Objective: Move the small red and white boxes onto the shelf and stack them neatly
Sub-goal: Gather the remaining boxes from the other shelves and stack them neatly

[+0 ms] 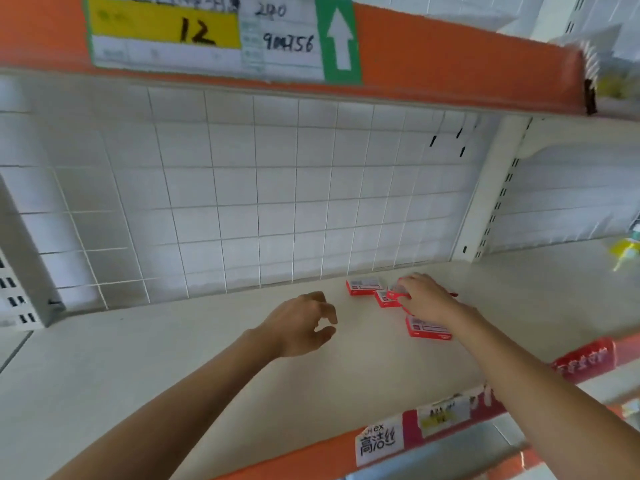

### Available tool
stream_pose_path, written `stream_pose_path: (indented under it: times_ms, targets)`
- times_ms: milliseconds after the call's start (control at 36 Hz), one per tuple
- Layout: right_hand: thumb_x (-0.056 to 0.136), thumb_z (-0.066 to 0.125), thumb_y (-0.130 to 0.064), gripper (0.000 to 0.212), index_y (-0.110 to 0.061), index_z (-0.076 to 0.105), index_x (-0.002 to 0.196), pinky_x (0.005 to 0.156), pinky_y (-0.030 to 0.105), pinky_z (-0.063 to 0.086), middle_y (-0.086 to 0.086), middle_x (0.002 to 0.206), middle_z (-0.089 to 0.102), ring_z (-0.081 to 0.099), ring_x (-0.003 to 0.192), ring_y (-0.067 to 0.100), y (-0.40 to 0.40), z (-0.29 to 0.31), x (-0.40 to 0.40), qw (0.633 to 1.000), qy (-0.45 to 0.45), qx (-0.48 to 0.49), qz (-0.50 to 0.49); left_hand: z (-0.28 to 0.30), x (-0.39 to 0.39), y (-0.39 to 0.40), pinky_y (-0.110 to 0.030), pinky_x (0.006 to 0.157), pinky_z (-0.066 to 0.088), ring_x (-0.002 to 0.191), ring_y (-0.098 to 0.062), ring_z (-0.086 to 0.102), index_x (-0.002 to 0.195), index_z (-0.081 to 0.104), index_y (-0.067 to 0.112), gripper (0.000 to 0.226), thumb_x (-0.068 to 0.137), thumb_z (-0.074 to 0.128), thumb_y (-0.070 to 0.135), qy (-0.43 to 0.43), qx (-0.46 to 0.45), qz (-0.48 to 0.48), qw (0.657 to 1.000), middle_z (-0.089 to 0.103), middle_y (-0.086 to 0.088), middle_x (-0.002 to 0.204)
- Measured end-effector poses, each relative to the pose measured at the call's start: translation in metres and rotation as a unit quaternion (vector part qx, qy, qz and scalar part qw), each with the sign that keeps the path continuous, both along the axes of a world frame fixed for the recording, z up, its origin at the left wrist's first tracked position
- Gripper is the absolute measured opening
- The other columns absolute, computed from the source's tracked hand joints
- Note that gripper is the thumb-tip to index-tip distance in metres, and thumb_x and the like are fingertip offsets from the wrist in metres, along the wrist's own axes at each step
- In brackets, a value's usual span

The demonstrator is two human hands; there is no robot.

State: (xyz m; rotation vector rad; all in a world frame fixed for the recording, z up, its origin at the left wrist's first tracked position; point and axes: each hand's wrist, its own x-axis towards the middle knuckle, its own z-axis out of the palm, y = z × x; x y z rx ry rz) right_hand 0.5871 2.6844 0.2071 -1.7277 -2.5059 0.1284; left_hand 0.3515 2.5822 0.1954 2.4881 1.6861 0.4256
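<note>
A white wire-grid back panel (277,188) is seen behind a pale shelf (173,368) edged in orange. Above, a sign (204,36) is marked "12" on yellow, with "900756" handwritten and a white arrow on green. A front-edge label (379,445) bears Chinese characters. The left hand (304,323) is held loosely curled, grasping nothing. A red and white box (396,292) is gripped by the right hand (426,299); three more boxes (363,286) lie close around it on the shelf.
</note>
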Motion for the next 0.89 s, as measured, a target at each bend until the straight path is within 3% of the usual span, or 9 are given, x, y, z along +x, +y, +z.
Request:
stream_pose_path:
  times_ms: [139,250,333,444,639,889]
  targets:
    - [0.089,0.052,-0.023,0.035,-0.01,0.053,0.122,0.097,0.038,0.038,0.011,0.127,0.044,0.038,0.122,0.027,0.014,-0.006,0.004,0.997,-0.073,0.003,0.011,0.003,0.01,-0.005,-0.028,0.08,0.048,0.091,-0.014,0.062,0.111,0.063,0.023,0.023,0.093,0.053,0.032,-0.007,0.011,0.053,0.999,0.055,0.003,0.112]
    - [0.088,0.055,-0.039,0.045,-0.013,0.049,0.125,0.099,0.039,0.036,0.012,0.129,0.041,0.034,0.124,0.03,0.011,-0.004,-0.004,0.995,-0.088,-0.004,0.047,-0.006,0.02,-0.023,-0.029,0.081,0.049,0.091,-0.014,0.062,0.109,0.064,0.022,0.022,0.092,0.054,0.032,-0.021,0.011,0.096,0.995,0.054,0.002,0.114]
    - [0.083,0.064,-0.041,0.057,-0.012,0.044,0.126,0.098,0.037,0.036,0.011,0.126,0.038,0.033,0.124,0.029,0.002,-0.006,-0.022,0.992,-0.028,-0.003,0.122,-0.015,0.025,-0.043,-0.033,0.081,0.051,0.091,-0.016,0.061,0.108,0.065,0.021,0.022,0.091,0.055,0.03,-0.038,0.024,0.142,0.989,0.052,0.002,0.116]
    - [0.081,0.07,-0.038,0.053,-0.015,0.043,0.121,0.082,0.028,0.035,0.005,0.118,0.038,0.043,0.11,0.02,-0.026,-0.011,-0.067,0.967,0.075,-0.044,0.24,-0.022,0.019,-0.078,-0.035,0.079,0.052,0.092,-0.018,0.061,0.109,0.066,0.02,0.023,0.091,0.055,0.028,-0.051,0.033,0.215,0.975,0.053,0.0,0.118]
    - [0.078,0.074,-0.033,0.056,-0.01,0.048,0.122,0.087,0.026,0.035,0.007,0.118,0.045,0.046,0.112,0.021,-0.096,-0.02,-0.159,0.914,0.111,-0.07,0.385,-0.018,-0.034,-0.168,-0.035,0.078,0.05,0.094,-0.02,0.06,0.107,0.067,0.019,0.021,0.09,0.057,0.027,-0.04,0.023,0.331,0.942,0.058,-0.002,0.11]
    - [0.074,0.077,-0.037,0.056,-0.008,0.053,0.115,0.084,0.027,0.038,0.007,0.11,0.05,0.052,0.104,0.021,-0.214,-0.005,-0.269,0.865,0.148,-0.086,0.472,-0.016,-0.108,-0.308,-0.035,0.076,0.05,0.087,-0.019,0.062,0.102,0.067,0.021,0.017,0.088,0.058,0.025,-0.045,0.038,0.426,0.903,0.059,0.0,0.103]
